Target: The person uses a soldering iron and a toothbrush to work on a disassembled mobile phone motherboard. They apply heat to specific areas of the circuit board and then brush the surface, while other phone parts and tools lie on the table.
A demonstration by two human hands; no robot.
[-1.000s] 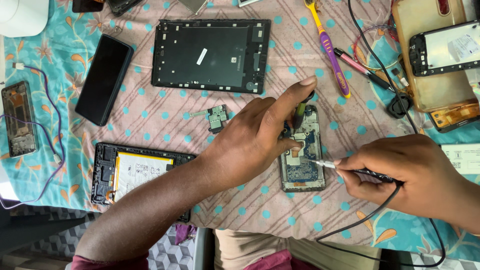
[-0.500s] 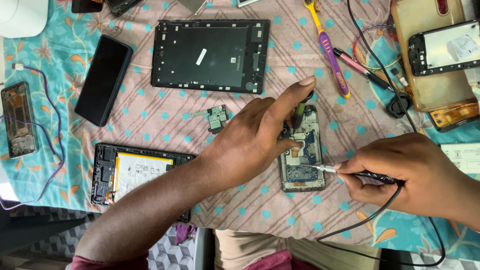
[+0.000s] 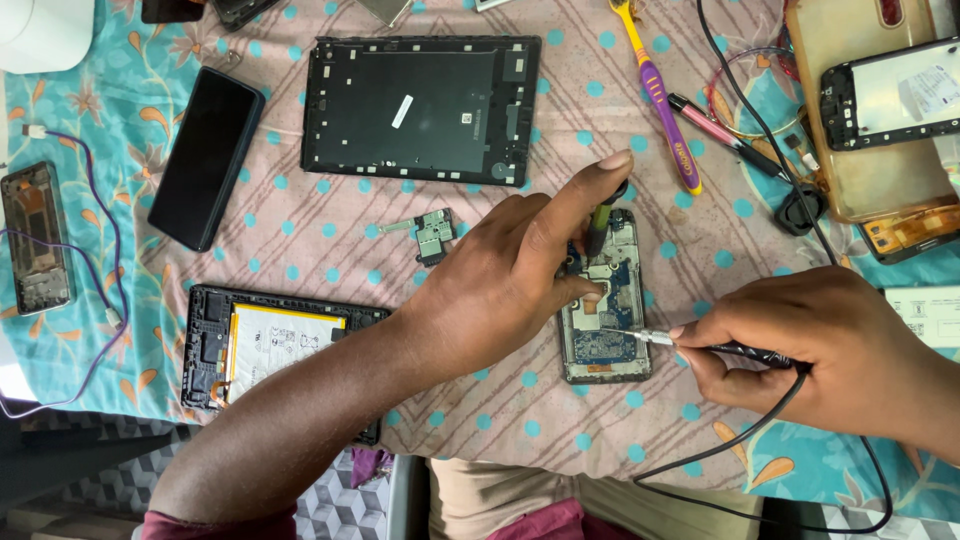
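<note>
An opened phone (image 3: 605, 320) lies flat on the dotted pink cloth, back cover off, blue circuit board and metal shields bared, its long side running away from the person. Across its lower board points a slim probe (image 3: 700, 345), silver tip touching the blue board, dark handle trailing a black cable off to the right. A dark, green-banded tool (image 3: 600, 222) stands over the phone's top end.

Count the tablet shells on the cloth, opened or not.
2. One dark tablet frame lies at top centre, above the left hand. One opened tablet with a yellow-edged battery lies lower left, partly under the forearm. More could lie off-frame.
</note>
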